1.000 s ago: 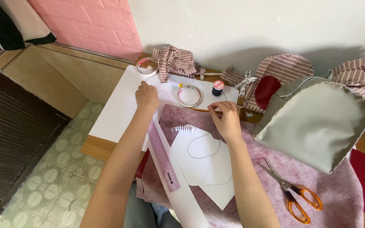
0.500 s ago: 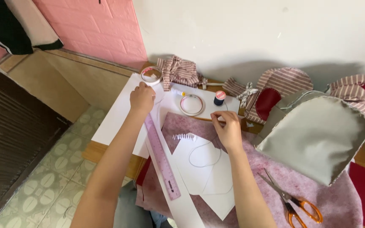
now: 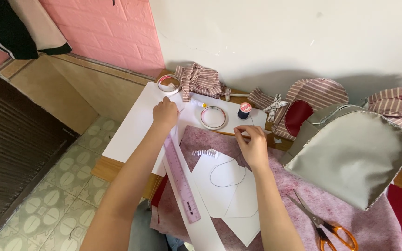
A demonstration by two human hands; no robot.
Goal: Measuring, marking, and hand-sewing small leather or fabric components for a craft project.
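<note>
We press our left hand (image 3: 165, 114), fingers curled together, on the white sheet (image 3: 136, 125) above the pink ruler (image 3: 181, 179) while our right hand (image 3: 253, 145) pinches the paper pattern (image 3: 226, 186), which may slip on the fuzzy felt (image 3: 331, 204)

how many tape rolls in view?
2. One tape roll at the far edge of the white sheet, just beyond the left hand; the other between both hands, beside the thread spool. More may be hidden under fabric.
</note>
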